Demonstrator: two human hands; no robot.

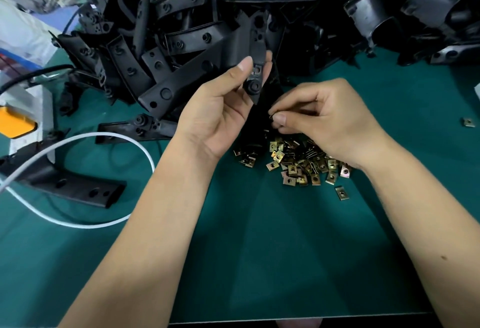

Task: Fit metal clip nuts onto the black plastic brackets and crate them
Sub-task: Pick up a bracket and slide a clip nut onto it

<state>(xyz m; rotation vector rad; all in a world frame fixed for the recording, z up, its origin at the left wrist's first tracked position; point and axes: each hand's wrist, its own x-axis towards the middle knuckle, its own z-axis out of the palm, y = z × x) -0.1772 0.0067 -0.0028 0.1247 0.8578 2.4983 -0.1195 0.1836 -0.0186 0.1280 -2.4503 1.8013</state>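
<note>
My left hand (pixel 220 109) holds a black plastic bracket (pixel 255 49) upright between thumb and fingers, above the green mat. My right hand (pixel 324 119) pinches one brass-coloured clip nut (pixel 272 115) between thumb and forefinger, just right of and below the bracket's lower end. A heap of several loose clip nuts (pixel 298 164) lies on the mat under my right wrist. A big pile of black brackets (pixel 233 2) fills the back of the table.
The green mat (pixel 285 249) covers the table. A white cable (pixel 104 138) loops at left over a loose bracket (pixel 78 184). A yellow-topped device (pixel 15 122) sits at the left edge. A stray clip nut (pixel 468 121) lies far right.
</note>
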